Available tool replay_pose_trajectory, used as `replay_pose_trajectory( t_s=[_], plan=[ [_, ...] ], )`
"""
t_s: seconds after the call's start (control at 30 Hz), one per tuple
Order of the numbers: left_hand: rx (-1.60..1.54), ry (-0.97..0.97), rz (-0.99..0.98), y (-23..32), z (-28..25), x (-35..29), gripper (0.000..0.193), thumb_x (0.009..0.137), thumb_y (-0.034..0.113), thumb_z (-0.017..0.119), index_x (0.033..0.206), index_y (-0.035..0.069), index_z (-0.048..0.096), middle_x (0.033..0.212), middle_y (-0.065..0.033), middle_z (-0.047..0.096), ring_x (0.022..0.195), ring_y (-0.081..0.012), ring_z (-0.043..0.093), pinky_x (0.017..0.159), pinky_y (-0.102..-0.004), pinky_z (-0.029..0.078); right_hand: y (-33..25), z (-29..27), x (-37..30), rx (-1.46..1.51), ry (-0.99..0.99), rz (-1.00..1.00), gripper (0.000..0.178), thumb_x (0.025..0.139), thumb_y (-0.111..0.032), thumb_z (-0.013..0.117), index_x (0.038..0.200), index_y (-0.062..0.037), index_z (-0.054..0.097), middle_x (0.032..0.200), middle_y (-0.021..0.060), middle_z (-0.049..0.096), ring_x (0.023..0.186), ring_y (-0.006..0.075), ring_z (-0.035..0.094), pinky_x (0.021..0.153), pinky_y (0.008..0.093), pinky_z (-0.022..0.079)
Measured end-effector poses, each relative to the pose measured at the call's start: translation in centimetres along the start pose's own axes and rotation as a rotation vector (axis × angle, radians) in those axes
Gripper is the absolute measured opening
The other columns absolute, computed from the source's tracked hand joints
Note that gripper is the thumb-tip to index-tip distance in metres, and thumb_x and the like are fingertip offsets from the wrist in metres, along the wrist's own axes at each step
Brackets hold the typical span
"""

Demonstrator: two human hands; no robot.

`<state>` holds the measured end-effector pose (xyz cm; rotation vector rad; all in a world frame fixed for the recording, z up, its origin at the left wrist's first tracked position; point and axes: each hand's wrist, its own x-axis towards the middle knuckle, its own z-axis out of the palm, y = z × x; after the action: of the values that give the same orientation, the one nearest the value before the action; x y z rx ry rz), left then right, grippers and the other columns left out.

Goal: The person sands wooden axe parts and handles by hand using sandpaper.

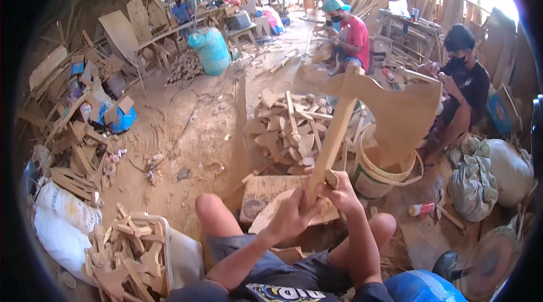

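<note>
An unpainted wooden axe [338, 118] stands tilted upright before me, its broad blade to the right at the top. My left hand [295, 214] is closed round the lower end of its handle. Pressed against the handle just above, my right hand [343, 193] pinches a small brown flat piece [332, 178]; its exact kind is too small to tell. Between my knees, below the hands, lies a pale wooden board [270, 211] against a worn wood block [266, 184].
Wooden axe parts [283, 138] are heaped ahead, beside a white bucket [370, 174]. A plastic bin [186, 254] of wooden pieces stands at my left. Two people sit working ahead right, one in a red shirt [356, 39], one in black [472, 81]. A fan [491, 262] is near right.
</note>
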<state>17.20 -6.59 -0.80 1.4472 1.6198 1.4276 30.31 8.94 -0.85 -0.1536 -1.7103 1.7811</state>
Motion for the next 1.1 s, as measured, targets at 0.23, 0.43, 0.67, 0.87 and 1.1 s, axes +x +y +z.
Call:
replay_pose_trajectory(
  t_s=[0.23,0.43,0.67,0.87,1.1],
  plan=[
    [-0.428,-0.245,-0.209,-2.5,-3.2,1.9,0.049,0.114,0.052,0.055,0.124,0.005,0.065,0.096,-0.0004,0.063,0.088,-0.0102,0.061,0.081,-0.0298,0.052,0.2,2.6,0.8,-0.319,-0.006,-0.002,0.024,0.096,0.002,0.069,0.12,0.0049,0.074,0.097,0.0051,0.072,0.085,0.0111,0.068,0.072,0.031,0.057],
    [-0.502,-0.279,-0.341,-1.6,-3.2,1.5,0.052,0.112,0.057,0.054,0.12,0.007,0.061,0.08,0.0056,0.044,0.072,-0.0084,0.048,0.071,-0.0282,0.047,1.1,1.4,0.9,-0.345,-0.037,0.073,0.021,0.103,-0.016,0.076,0.111,0.0037,0.076,0.089,0.0011,0.072,0.085,0.0072,0.06,0.075,0.0297,0.052],
    [-1.03,-0.228,-0.384,-4.7,-4.3,0.2,0.033,0.112,0.046,0.062,0.108,0.014,0.056,0.067,0.0127,0.04,0.069,-0.0082,0.052,0.082,-0.0315,0.049,-1.1,0.7,0.8,-0.303,0.192,0.065,0.022,0.099,-0.007,0.076,0.119,0.0004,0.079,0.1,-0.0013,0.075,0.091,0.0074,0.065,0.078,0.025,0.052],
    [-1.521,-0.314,-0.255,-3.3,-5.7,0.3,0.02,0.112,0.035,0.061,0.104,0.017,0.054,0.062,0.0158,0.046,0.073,-0.0097,0.06,0.082,-0.0319,0.051,-1.3,-1.6,0.6,-0.326,0.395,0.05,0.02,0.098,-0.007,0.076,0.116,0.0015,0.08,0.089,-0.0035,0.071,0.078,0.0034,0.056,0.068,0.0237,0.044],
    [-1.704,-0.267,-0.33,-7.6,-8.7,2.0,0.018,0.107,0.02,0.058,0.089,0.018,0.061,0.063,0.0143,0.052,0.073,-0.0106,0.061,0.083,-0.0362,0.051,1.8,-1.4,0.7,-0.426,0.219,-0.04,0.044,0.099,-0.004,0.064,0.143,0.0034,0.065,0.12,0.0,0.065,0.088,0.0047,0.053,0.075,0.0221,0.041]
  ],
)
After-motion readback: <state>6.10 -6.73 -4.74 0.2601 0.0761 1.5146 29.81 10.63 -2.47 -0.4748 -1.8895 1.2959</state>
